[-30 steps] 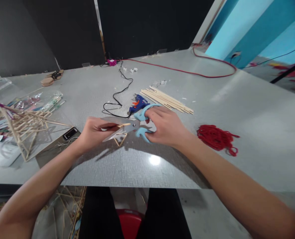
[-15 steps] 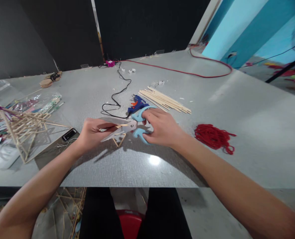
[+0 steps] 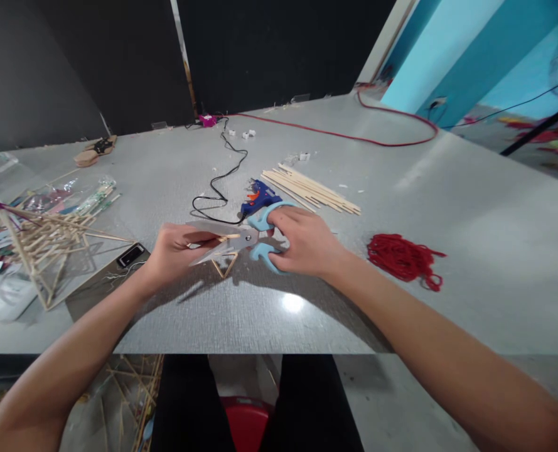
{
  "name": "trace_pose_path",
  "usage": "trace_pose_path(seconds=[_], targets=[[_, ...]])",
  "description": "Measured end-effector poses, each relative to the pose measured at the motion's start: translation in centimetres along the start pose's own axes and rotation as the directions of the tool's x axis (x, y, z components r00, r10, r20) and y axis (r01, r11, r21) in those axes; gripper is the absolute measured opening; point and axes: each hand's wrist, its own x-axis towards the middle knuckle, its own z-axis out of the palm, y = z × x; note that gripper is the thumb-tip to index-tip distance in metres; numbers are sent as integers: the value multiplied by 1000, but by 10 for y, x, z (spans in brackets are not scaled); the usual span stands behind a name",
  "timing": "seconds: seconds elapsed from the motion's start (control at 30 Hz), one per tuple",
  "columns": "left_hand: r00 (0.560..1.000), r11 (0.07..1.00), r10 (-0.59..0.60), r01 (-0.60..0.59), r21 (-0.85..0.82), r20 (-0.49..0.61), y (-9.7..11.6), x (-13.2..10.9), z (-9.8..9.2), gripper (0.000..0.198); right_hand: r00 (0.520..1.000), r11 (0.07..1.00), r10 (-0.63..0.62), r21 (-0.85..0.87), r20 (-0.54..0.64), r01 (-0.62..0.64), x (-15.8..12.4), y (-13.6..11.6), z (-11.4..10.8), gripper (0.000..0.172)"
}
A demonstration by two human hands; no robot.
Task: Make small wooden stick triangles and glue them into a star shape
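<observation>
My right hand (image 3: 302, 242) is closed on the light blue handles of a pair of scissors (image 3: 249, 238), whose blades are spread and point left. My left hand (image 3: 172, 251) pinches a short wooden stick (image 3: 230, 237), and the stick's end lies between the blades close to the pivot. Part of the stick is hidden by the left fingers and the upper blade. Just below the blades, a small triangle of wooden sticks (image 3: 225, 267) rests on the table. A blue glue gun (image 3: 260, 196) lies right behind the scissors.
Behind my right hand is a bundle of wooden sticks (image 3: 316, 189). Red yarn (image 3: 403, 256) lies at the right. A stick frame (image 3: 48, 251) and a phone (image 3: 130, 255) are at the left. The glue gun's black cord (image 3: 219, 182) runs back to a pink plug (image 3: 208, 120).
Both hands and the scissors stay almost in the same place. The blades still stand apart around the stick, and the whole view has shifted very slightly.
</observation>
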Motion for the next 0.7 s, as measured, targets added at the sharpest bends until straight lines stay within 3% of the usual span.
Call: trace_pose_path(seconds=[0.4, 0.7], targets=[[996, 998, 70, -69, -13, 52, -4, -4, -1, 12, 998, 993, -65, 99, -27, 67, -1, 6, 4, 16], [996, 998, 68, -67, -19, 51, -5, -2, -1, 14, 999, 995, -44, 83, -19, 45, -1, 5, 6, 21]])
